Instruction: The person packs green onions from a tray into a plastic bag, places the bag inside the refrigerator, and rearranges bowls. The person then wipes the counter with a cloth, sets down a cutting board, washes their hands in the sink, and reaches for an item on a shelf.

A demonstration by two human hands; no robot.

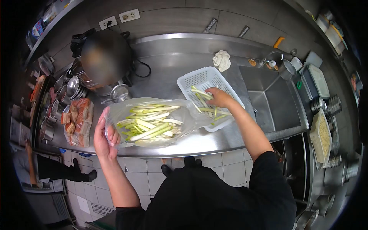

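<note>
A clear plastic bag (193,124) lies across the steel counter, filled with long cut green-and-white stalks (151,124) that look like scallion or leek pieces. My left hand (105,138) grips the bag's left end between thumb and fingers. To the right, a white perforated basket (186,79) stands tilted in view, with the bag's right end reaching over its side. My right hand (222,98) is inside the basket, its fingers closed around a few pale green stalks (200,92). More stalks (218,115) lie in the basket below that hand. The right fingertips are partly hidden.
A crumpled white cloth (221,60) lies behind the basket. The sink (276,103) is to the right. Packaged meat (78,126), metal pots (74,86) and a large black appliance (103,57) crowd the left. Another person (57,168) stands at far left.
</note>
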